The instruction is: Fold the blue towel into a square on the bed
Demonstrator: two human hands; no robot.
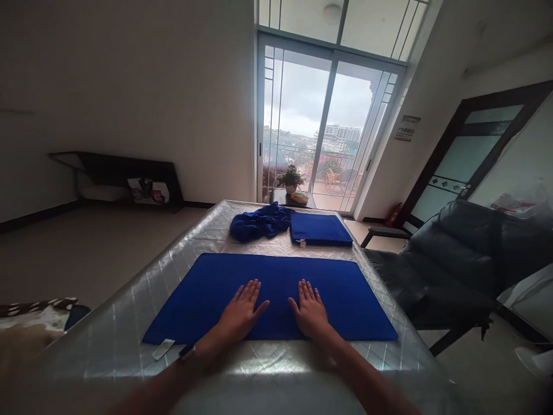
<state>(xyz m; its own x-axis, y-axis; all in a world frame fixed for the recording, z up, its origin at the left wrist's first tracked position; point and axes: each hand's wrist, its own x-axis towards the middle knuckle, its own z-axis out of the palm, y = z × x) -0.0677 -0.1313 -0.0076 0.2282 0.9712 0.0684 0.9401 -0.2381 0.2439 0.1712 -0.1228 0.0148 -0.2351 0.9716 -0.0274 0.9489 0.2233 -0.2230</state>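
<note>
A blue cloth, possibly a towel [279, 276], lies spread flat as a wide rectangle in front of me, a white tag [163, 349] sticking out at its near left corner. My left hand [242, 308] rests palm down on it, left of the middle, with fingers stretched and thumb apart. To the right, my right hand [309, 308] lies flat on the same cloth, fingers extended. Neither hand holds anything. Beyond the cloth sit a neatly folded blue stack [320, 227] with a small tag and a crumpled blue cloth heap [259, 223].
The table [116, 334] has a shiny quilted-pattern cover. A dark padded armchair [453, 259] stands close on its right. Past the far edge, a potted plant [291, 177] is on a small table before glass sliding doors [298, 115]. A dark bench-like piece [129, 173] stands by the left wall.
</note>
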